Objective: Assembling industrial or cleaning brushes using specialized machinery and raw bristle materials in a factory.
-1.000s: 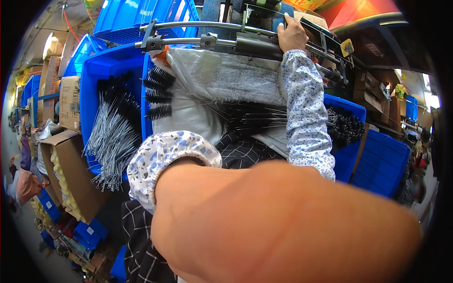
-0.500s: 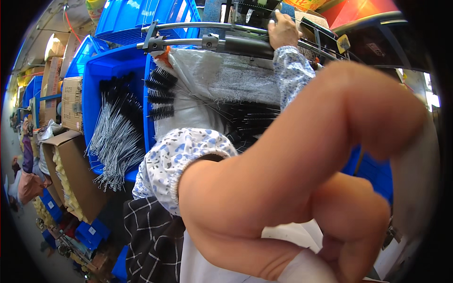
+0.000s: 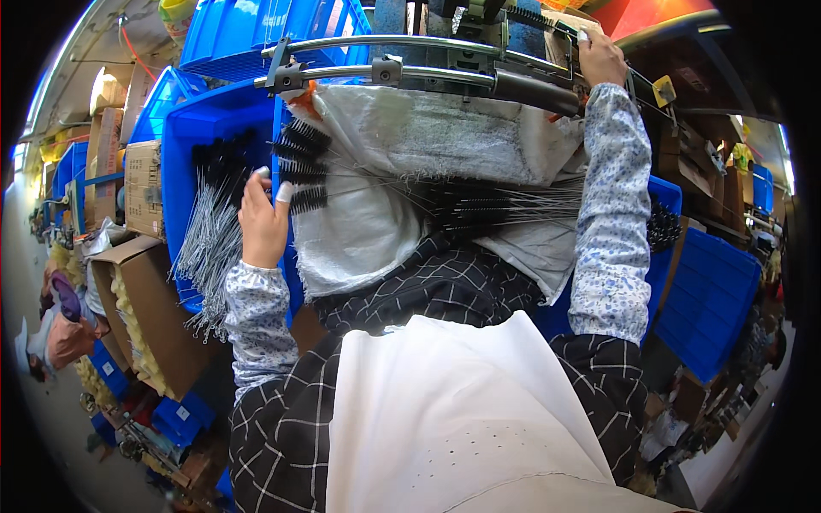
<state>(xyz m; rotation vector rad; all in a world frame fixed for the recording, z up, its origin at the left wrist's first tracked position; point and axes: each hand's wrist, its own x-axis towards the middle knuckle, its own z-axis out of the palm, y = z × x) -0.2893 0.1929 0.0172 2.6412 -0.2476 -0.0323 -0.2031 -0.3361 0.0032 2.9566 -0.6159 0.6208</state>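
The machine (image 3: 475, 61) dominates the far side, its two bright rails (image 3: 402, 41) sweeping across. Down to the left, here's the blue bin (image 3: 181, 128), deep and crowded, and beside it the white sack (image 3: 462, 137) drapes over the middle, creased and grubby.

Now the hands! The right hand (image 3: 602, 61) is up at the machine's right end, fingers bent over the frame; whether it grips something or merely rests there, I can't tell. The left hand (image 3: 263, 224) is at the bin's right rim, thumb and forefinger parted, nothing seen between them, white-capped tips right by the bristles. Good handling here, I'd say, calls for a steady right hand, clear of any part that might turn, and a light left pinch on a single stem, so no bristles get crushed and no neighbours drag along.

And the brushes (image 3: 301, 173)! A short stack lies along the sack's left edge, another bunch (image 3: 479, 207) sits near the lap, and plenty more fill the bin. Slim black heads, dense and roughly cylindrical; then bare silvery wire stems (image 3: 209, 227), thin and criss-crossed. Tiniest of all, little loops (image 3: 203, 330) finish the wires, spilling past the bin's near edge.
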